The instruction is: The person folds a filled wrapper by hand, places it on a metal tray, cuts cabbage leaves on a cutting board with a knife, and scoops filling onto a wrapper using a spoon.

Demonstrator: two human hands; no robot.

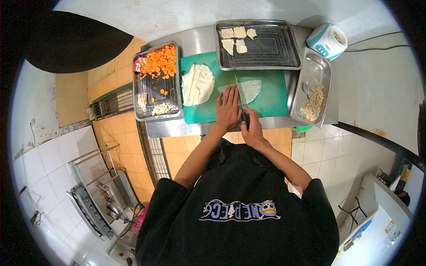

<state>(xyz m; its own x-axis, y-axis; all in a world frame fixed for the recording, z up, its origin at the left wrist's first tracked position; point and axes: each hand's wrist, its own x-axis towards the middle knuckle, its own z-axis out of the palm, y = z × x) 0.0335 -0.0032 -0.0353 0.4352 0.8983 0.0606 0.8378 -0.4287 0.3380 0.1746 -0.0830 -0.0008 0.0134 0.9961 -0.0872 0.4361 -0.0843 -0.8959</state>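
In the head view, I have the right hand [252, 127] wrapped around the handle of a kitchen knife [240, 96], its long axis pointing away from the torso. The blade lies across a thin dough sheet [252, 91] on the green cutting board [276, 103]; I can't tell whether it cuts through. My left hand [228, 107] lies flat, fingers extended, gripping nothing, pressed to the sheet just left of the blade.

Light: bright, fairly even | Glare: soft, steel tabletop [199, 40] | Shadow: faint, wall [191, 13] | Edges: bowed, corners black | Dark areas: speckled
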